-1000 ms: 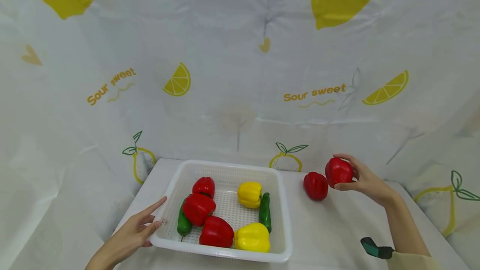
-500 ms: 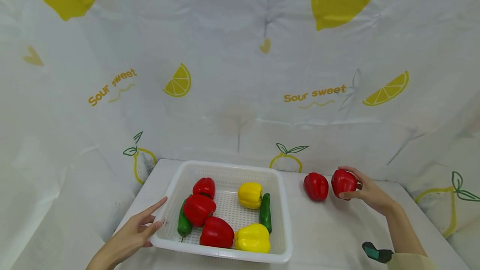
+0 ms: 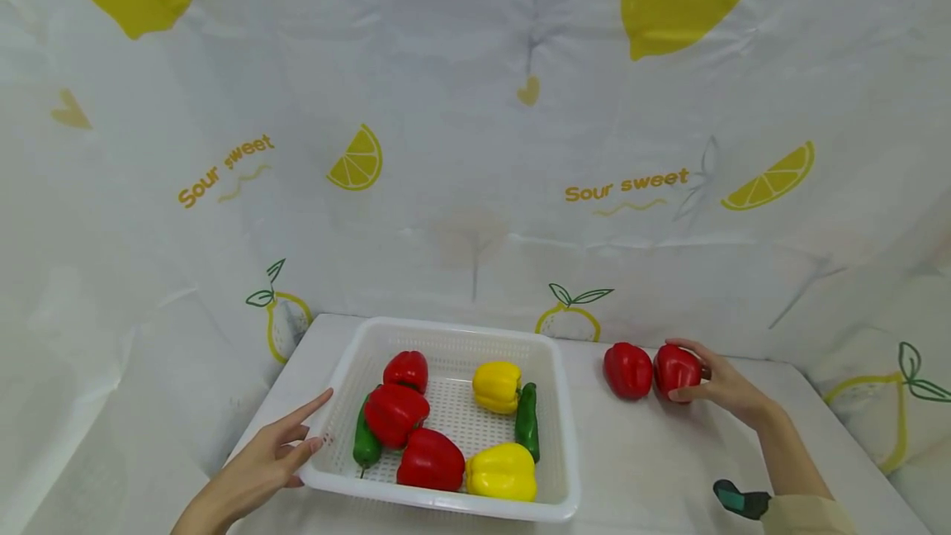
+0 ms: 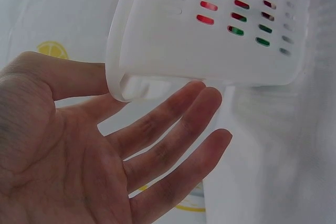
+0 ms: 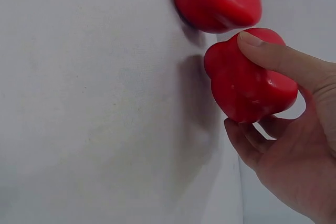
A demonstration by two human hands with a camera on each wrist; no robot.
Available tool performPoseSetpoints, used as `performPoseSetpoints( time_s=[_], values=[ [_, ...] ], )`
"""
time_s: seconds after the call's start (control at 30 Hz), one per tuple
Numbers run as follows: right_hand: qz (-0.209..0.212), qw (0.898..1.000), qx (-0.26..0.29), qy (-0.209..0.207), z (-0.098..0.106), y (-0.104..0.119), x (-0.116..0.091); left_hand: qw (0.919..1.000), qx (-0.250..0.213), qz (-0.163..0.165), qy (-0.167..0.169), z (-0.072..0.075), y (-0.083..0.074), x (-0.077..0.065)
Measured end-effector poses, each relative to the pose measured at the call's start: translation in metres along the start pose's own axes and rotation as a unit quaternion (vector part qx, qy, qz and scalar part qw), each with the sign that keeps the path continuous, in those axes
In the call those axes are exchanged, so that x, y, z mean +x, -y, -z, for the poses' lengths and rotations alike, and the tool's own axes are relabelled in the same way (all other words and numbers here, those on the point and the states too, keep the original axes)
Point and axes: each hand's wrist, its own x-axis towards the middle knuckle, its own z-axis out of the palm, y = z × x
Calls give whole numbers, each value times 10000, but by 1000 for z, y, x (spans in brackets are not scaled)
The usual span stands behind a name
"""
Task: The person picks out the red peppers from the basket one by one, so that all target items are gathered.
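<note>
My right hand point(image 3: 724, 388) grips a red bell pepper point(image 3: 677, 373), thumb on its near side and fingers around the far side. Close on its left, a second red bell pepper point(image 3: 627, 371) lies on the table; in the right wrist view the two peppers nearly touch. Whether the gripped one bears fully on the table I cannot tell. At the white plastic basket point(image 3: 566, 436), my left hand point(image 3: 256, 462) holds the left rim loosely, with thumb and index finger at the rim. The left wrist view shows the other fingers point(image 4: 184, 124) below it, against the basket's underside.
Inside the basket lie three red bell peppers point(image 3: 396, 414), two yellow bell peppers point(image 3: 501, 471) and two long green peppers point(image 3: 526, 423). A white sheet with lemon prints point(image 3: 475, 147) hangs behind the white table point(image 3: 631, 469).
My right hand has lowered the red bell pepper toward the table, then shifted it slightly left, beside the other one. My left hand and the basket have stayed in place.
</note>
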Motion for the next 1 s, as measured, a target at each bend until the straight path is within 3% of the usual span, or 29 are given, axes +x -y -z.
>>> performPoseSetpoints(
  time_s=[0.57, 1.0],
  values=[
    [154, 9997, 99, 139, -9, 1, 4, 10000, 22, -21, 6, 0, 0, -1],
    [164, 9995, 106, 239, -1, 0, -1, 9999, 105, 107, -80, -1, -2, 1]
  ],
)
